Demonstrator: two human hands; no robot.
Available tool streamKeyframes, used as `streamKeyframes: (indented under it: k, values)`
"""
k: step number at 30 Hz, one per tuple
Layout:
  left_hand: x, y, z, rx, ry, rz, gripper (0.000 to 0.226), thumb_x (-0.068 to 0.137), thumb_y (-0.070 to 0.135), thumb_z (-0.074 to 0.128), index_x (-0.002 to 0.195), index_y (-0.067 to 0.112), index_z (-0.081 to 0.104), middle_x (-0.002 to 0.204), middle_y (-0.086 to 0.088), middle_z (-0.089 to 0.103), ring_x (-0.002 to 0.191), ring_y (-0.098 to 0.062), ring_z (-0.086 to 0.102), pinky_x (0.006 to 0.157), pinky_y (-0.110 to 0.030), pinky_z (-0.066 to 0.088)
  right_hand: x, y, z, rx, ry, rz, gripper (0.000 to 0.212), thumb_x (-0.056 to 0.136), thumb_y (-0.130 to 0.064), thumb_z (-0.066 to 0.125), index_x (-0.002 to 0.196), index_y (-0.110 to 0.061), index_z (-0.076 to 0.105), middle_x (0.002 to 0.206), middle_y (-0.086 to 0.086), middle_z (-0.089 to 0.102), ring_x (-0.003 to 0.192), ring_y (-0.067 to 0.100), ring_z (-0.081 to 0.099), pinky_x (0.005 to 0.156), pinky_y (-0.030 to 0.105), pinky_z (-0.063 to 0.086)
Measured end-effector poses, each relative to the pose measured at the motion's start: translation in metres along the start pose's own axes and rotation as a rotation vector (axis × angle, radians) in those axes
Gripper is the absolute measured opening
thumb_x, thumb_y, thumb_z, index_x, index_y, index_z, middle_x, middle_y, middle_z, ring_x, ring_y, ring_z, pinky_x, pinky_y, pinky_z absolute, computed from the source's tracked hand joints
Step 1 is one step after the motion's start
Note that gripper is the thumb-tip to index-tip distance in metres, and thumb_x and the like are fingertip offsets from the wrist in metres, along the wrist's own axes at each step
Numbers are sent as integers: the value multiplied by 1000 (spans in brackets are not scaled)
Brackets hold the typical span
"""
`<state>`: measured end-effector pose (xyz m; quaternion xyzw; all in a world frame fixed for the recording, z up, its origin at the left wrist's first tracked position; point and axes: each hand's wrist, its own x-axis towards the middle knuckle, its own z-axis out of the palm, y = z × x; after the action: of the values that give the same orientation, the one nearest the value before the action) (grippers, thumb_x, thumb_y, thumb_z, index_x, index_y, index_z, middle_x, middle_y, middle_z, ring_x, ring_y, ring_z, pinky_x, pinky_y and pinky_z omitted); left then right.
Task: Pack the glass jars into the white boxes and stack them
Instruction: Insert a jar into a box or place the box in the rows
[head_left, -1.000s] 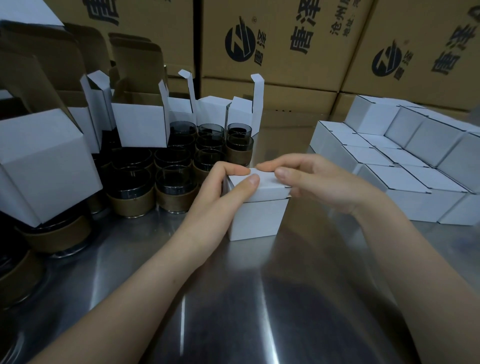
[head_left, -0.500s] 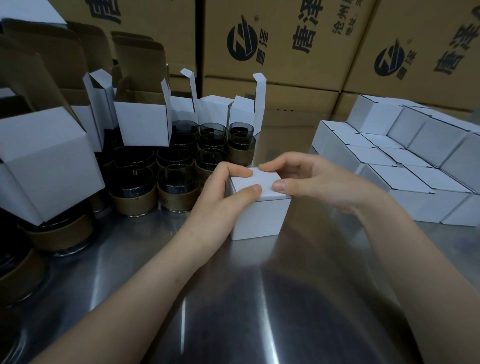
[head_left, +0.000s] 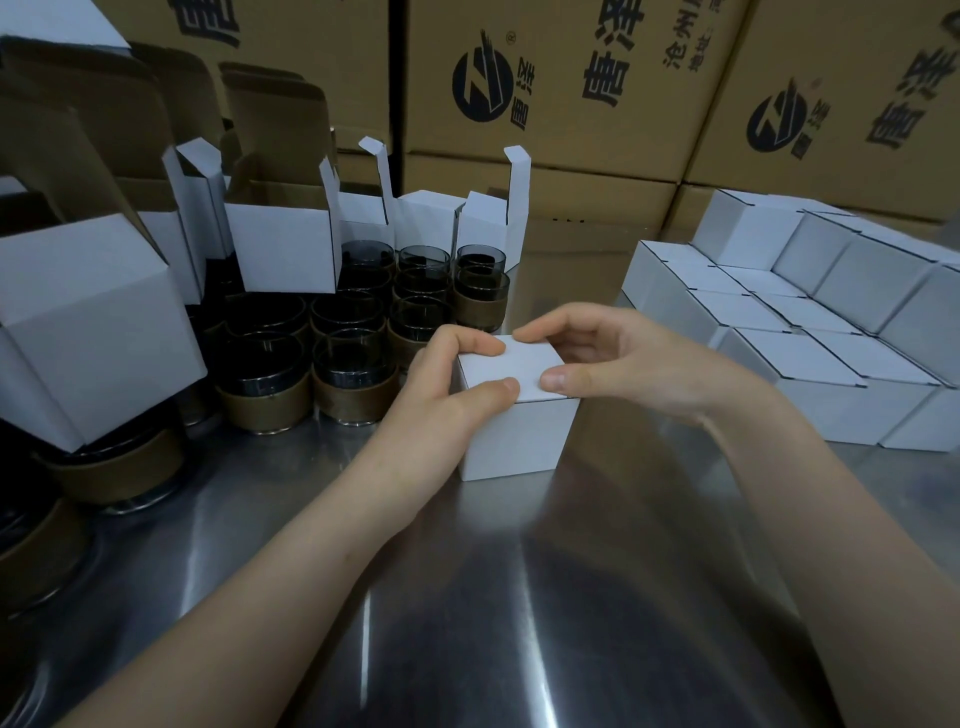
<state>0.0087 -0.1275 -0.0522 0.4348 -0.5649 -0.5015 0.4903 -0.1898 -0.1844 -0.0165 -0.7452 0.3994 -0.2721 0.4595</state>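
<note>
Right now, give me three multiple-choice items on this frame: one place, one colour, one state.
1. Where is the stack of closed white boxes relative to the small white cardboard box held by the left hand and right hand? A: to its left. B: to its right. C: on top of it.
2. What colour are the bands round the dark glass jars? A: brown. B: red. C: white.
3. What state is the held box's lid in? A: upright. B: torn off. C: shut flat.

Answers:
1. B, the stack sits on the steel table beyond the right hand.
2. A, a brown wrap circles each jar's base.
3. C, the fingers of both hands lie on a flat top.
</note>
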Motion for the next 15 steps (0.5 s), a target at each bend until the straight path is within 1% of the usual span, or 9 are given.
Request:
streamKeyframes:
  k: [2, 4, 6, 10, 12, 15]
  values:
    - [0, 1, 0, 4, -7, -5, 33, 67, 35, 61, 100, 34, 58, 131, -6, 51, 120, -24, 53, 104, -44, 45, 0, -1, 0, -7, 4, -3, 46, 74, -20, 80, 117, -14, 63, 114, 1, 69, 107, 11, 65, 88, 22, 49]
    - [-1, 1, 0, 12, -10, -8, 34, 68, 35, 61, 102, 34, 58, 131, -6, 51, 120, -24, 53, 104, -45, 45, -1, -2, 0, -11, 10, -7, 49, 71, -21, 75, 117, -14, 63, 115, 2, 69, 107, 12, 65, 88, 22, 50]
    - [0, 1, 1, 22, -6, -10, 35, 68, 35, 60, 103, 34, 58, 131, -6, 51, 120, -24, 53, 104, -45, 45, -1, -3, 1, -13, 14, -8, 49, 70, -22, 75, 118, -14, 64, 116, 3, 69, 107, 13, 65, 87, 22, 50]
    - [0, 1, 1, 29, 2, -11, 34, 68, 35, 60, 102, 34, 58, 131, -5, 51, 121, -24, 53, 105, -45, 44, -2, -3, 1, -41, 11, 3, 42, 77, -21, 79, 117, -20, 65, 117, -2, 69, 109, 11, 65, 88, 22, 50]
    - [-1, 1, 2, 30, 8, -7, 33, 68, 36, 60, 101, 36, 57, 132, -4, 50, 122, -23, 52, 106, -46, 43, -3, -4, 1, -80, 8, 15, 39, 78, -25, 73, 116, -26, 66, 117, -4, 68, 110, 11, 64, 91, 25, 50]
    - [-1, -1, 2, 49, 21, 3, 38, 69, 39, 60, 106, 38, 55, 132, 0, 49, 122, -20, 51, 106, -46, 43, -4, -6, 1, -112, 27, 31, 39, 76, -31, 73, 114, -32, 68, 118, -2, 67, 111, 17, 63, 98, 35, 51]
